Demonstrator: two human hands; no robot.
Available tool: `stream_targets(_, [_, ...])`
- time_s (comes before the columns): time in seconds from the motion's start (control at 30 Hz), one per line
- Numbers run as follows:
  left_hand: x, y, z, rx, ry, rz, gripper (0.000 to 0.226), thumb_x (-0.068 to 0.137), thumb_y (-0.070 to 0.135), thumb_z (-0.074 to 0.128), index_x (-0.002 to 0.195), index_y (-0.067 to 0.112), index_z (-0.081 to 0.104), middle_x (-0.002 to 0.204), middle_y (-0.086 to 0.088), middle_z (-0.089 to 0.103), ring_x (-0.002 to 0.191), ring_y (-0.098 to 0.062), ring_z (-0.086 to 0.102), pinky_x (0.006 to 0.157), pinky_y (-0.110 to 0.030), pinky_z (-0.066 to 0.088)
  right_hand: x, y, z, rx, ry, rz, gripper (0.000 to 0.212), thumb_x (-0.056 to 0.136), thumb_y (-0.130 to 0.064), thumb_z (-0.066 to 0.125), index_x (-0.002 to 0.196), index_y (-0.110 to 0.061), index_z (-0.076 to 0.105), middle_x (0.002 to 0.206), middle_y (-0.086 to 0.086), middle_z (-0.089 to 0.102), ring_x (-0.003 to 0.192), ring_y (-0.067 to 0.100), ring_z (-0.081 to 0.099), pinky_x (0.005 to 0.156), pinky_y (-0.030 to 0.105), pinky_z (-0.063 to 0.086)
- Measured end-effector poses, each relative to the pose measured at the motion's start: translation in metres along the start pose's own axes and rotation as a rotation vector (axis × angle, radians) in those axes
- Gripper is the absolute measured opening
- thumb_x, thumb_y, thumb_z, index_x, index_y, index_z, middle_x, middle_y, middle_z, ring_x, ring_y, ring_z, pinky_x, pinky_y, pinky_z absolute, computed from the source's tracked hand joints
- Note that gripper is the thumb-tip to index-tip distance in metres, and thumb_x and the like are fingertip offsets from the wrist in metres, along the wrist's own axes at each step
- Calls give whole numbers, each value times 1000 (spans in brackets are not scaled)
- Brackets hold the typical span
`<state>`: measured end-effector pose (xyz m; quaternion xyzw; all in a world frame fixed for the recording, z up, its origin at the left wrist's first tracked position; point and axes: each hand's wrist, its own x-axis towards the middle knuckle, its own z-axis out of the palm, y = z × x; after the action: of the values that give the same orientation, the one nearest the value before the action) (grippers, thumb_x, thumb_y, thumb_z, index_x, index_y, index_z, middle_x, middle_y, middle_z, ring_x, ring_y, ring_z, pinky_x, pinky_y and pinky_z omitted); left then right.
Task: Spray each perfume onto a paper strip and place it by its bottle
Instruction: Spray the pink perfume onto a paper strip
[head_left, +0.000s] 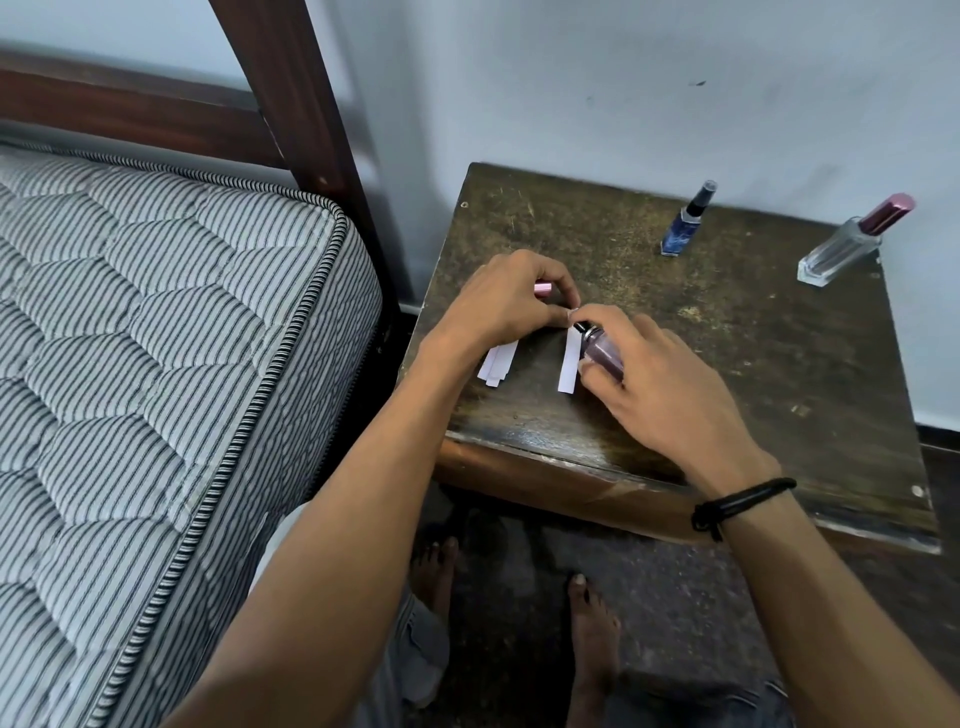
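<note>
My right hand (660, 384) grips a small purple perfume bottle (605, 353) tilted over the table, its black nozzle pointing toward my left hand. My left hand (506, 304) pinches the top of a white paper strip (569, 364) that hangs down right next to the nozzle, and also holds a pink cap (543, 288) in its curled fingers. A small pile of spare white strips (497, 366) lies on the table under my left wrist. A blue bottle (685, 221) with a black sprayer and a clear glass bottle (844, 252) with a pink cap stand at the back right.
The dark worn wooden table (727, 364) stands against a pale wall. A striped mattress (156, 364) and a dark wooden bedpost (306, 124) are close on the left. My bare feet (592, 623) are on the floor below the table's front edge.
</note>
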<state>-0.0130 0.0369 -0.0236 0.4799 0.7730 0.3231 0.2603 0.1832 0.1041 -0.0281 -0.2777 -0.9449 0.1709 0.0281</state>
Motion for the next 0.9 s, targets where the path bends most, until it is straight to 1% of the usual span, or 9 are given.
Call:
stream_targets(0.07, [0, 0, 0, 6, 4, 3, 13, 78, 24, 81, 88, 31, 78, 79, 22, 69, 98, -4, 66, 97, -36, 52, 1, 3, -4, 70, -38, 2, 47, 99, -42, 53, 143, -48, 36, 112, 1, 56, 100, 24, 57, 73, 40, 47])
stream_targets(0.13, [0, 0, 0, 9, 6, 3, 13, 78, 24, 81, 88, 31, 78, 79, 22, 69, 98, -3, 65, 97, -36, 52, 2, 5, -8, 101, -62, -7, 47, 99, -41, 53, 143, -48, 37, 111, 2, 57, 96, 24, 58, 76, 43, 50])
stream_targets(0.27, [1, 1, -1, -1, -6, 0, 12, 78, 23, 80, 87, 30, 78, 78, 21, 69, 96, -3, 66, 97, -37, 52, -2, 1, -11, 79, -95, -42, 47, 97, -43, 53, 141, -50, 38, 104, -3, 56, 87, 18, 56, 71, 40, 50])
stream_targets(0.33, [1, 1, -1, -10, -12, -1, 11, 78, 23, 81, 87, 29, 78, 76, 20, 69, 93, -4, 66, 97, -37, 52, -4, -1, -13, 49, -127, -54, 46, 95, -46, 50, 139, -51, 39, 100, -4, 54, 87, 19, 56, 73, 43, 53])
stream_targets(0.4, [1, 1, -1, -18, -13, -3, 12, 78, 24, 82, 88, 29, 78, 76, 20, 68, 95, -4, 66, 98, -37, 52, -5, -2, -15, -9, -148, -59, 44, 94, -48, 47, 137, -52, 38, 98, -5, 52, 89, 20, 57, 71, 45, 55])
stream_targets(0.47, [1, 0, -1, -24, -14, -4, 12, 78, 24, 82, 88, 29, 78, 76, 21, 68, 96, -3, 66, 99, -37, 51, -7, -2, -15, -67, -148, -62, 42, 95, -49, 47, 136, -53, 37, 100, -6, 51, 90, 19, 56, 68, 44, 56])
stream_targets(0.57, [1, -1, 0, -28, -14, -1, 12, 77, 24, 82, 87, 29, 78, 75, 23, 67, 95, -2, 66, 100, -37, 51, -8, -1, -14, -98, -142, -66, 40, 96, -51, 46, 135, -53, 37, 106, -5, 53, 93, 19, 57, 67, 44, 56])
stream_targets(0.7, [2, -2, 0, -33, -13, 0, 12, 77, 24, 82, 87, 29, 78, 75, 24, 68, 92, 1, 66, 99, -36, 52, -7, 0, -12, -96, -133, -75, 38, 96, -54, 44, 134, -52, 38, 107, -4, 52, 90, 20, 57, 65, 41, 54])
stream_targets(0.9, [3, -4, 2, -42, -5, 1, 12, 76, 25, 82, 85, 31, 78, 85, 20, 72, 97, 1, 65, 98, -37, 53, -8, 1, -8, -88, -109, -106, 36, 96, -51, 44, 132, -50, 39, 99, -4, 49, 84, 19, 52, 60, 36, 46])
